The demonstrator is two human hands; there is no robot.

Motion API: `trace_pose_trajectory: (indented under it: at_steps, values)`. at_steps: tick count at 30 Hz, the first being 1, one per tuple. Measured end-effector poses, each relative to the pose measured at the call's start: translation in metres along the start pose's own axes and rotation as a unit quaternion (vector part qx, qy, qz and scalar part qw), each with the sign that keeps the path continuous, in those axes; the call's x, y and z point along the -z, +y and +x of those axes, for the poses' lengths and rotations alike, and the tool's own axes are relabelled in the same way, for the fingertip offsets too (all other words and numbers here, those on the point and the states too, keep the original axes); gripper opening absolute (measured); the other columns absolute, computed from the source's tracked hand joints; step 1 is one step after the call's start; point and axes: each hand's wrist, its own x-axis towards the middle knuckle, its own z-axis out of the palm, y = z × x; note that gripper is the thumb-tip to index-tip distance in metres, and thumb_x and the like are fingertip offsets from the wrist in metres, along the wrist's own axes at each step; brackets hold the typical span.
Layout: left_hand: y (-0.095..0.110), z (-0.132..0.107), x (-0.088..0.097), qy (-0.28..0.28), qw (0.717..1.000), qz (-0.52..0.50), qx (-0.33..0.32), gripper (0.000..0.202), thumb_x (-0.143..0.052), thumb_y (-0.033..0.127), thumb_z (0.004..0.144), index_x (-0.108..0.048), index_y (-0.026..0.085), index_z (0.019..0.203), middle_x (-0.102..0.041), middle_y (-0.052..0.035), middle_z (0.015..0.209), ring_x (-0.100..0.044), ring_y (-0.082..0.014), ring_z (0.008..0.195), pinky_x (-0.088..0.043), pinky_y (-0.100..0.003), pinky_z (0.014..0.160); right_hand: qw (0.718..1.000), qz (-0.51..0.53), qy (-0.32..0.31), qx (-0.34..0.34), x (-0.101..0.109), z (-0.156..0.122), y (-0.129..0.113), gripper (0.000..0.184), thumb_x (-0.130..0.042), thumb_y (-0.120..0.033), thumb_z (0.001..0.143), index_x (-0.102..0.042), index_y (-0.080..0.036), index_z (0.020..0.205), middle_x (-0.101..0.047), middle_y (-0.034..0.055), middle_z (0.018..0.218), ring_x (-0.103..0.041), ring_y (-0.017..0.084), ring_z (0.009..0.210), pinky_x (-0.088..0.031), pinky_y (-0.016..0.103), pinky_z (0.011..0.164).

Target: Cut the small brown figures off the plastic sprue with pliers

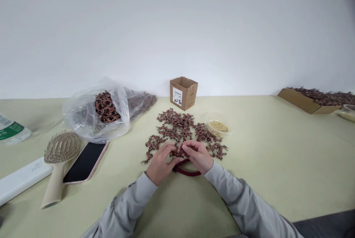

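Observation:
My left hand (161, 163) pinches a small brown figurine (175, 151) with dark tips, which looks like an animal. Close beside it, my right hand (198, 155) has thumb and forefinger pressed together at the figurine; what lies between them is too small to make out. Under both hands rest pliers with dark red handles (190, 173), their jaws hidden. A loose pile of similar brown figurines (177, 123) spreads just beyond my fingers. At the pile's right edge sits a clear round tub (229, 131) of tiny gold-coloured pieces (218, 126).
A cardboard box (190, 96) stands behind the pile. To the left are a clear plastic bag (83, 119) of figurines, a hairbrush (61, 153), a phone (86, 162), a white case (24, 180) and a bottle (12, 130). A filled cardboard tray (301, 101) lies far right.

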Motion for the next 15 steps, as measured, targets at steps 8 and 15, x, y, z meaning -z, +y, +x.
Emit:
trace_pose_trajectory:
  at_steps: [8, 15]
  values:
    - [0.003, 0.0, -0.003, -0.058, 0.966, -0.206, 0.144, 0.018, -0.051, 0.033, 0.077, -0.053, 0.015, 0.08, -0.062, -0.0011, 0.064, -0.058, -0.0132, 0.055, -0.048, -0.026, 0.054, 0.994, -0.08, 0.051, 0.06, 0.005, 0.003, 0.001, 0.016, -0.056, -0.031, 0.074, -0.062, -0.017, 0.078, -0.064, 0.0044, 0.079, -0.059, 0.014, 0.071, -0.047, 0.03, 0.071]
    - [0.005, -0.001, -0.004, -0.052, 0.912, -0.33, 0.238, 0.029, -0.06, 0.029, 0.072, -0.054, 0.013, 0.096, -0.067, -0.0022, 0.069, -0.063, -0.0148, 0.066, -0.052, -0.028, 0.065, 0.953, -0.238, 0.067, 0.174, -0.001, -0.004, -0.009, 0.011, -0.052, -0.024, 0.076, -0.061, -0.018, 0.074, -0.061, 0.0045, 0.079, -0.056, 0.016, 0.076, -0.045, 0.029, 0.072]
